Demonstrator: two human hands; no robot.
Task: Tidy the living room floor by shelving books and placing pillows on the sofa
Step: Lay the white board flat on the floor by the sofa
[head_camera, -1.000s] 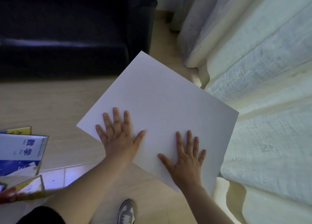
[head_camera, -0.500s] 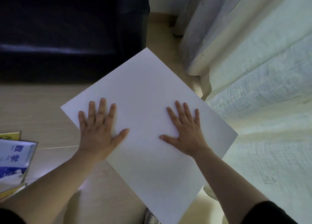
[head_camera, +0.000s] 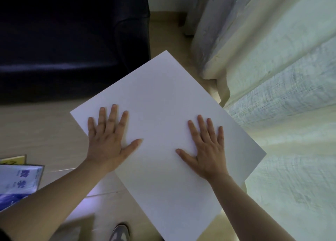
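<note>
White board point(head_camera: 163, 95) centre frame, left hand point(head_camera: 107, 140) and right hand point(head_camera: 207, 150) spread flat on it, sofa point(head_camera: 63, 40) upper left, curtain point(head_camera: 281, 77) at right edge.

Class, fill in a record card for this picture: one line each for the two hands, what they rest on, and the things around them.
left hand: flat on the white sheet, fingers straight
right hand: flat on the same sheet, fingers straight
white sheet: large, plain, turned cornerwise
sofa: dark, upper left
books: on the floor, lower left
curtain: pale, right side
shoe: bottom edge
</note>
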